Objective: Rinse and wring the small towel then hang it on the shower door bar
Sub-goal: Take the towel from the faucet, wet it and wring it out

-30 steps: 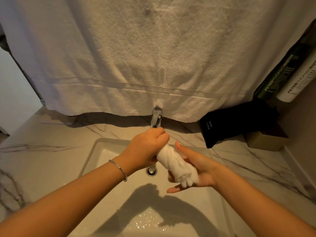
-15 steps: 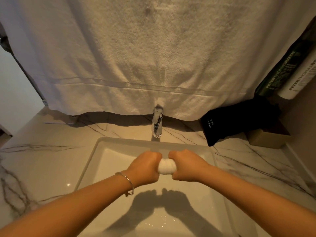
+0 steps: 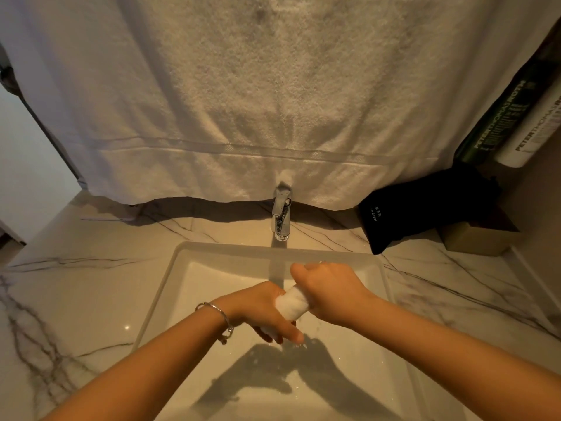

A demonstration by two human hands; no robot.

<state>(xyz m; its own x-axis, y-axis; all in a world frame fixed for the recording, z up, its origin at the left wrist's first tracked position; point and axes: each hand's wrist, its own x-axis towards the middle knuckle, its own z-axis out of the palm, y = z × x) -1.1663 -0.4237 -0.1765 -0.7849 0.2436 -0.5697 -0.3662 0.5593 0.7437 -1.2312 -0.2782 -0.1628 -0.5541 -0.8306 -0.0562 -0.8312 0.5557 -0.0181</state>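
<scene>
Small towel [image 3: 290, 302]: white cloth, twisted into a tight, wet-looking roll. Large towel [image 3: 258, 101] hanging at 12 o'clock: thick terry cloth, rough looped pile, with a flat woven band near its hem. Tap [image 3: 281, 215]: polished metal, mirror-bright. Sink [image 3: 230, 250]: smooth glossy white, beaded with water drops at 6 o'clock. Counter [image 3: 60, 284]: polished marble-look stone with dark veins. Bracelet [image 3: 217, 314]: thin shiny metal. Pouch [image 3: 425, 208] at 2 o'clock: matt black cloth. Tubes [image 3: 513, 123]: smooth, printed, apparently plastic.
</scene>
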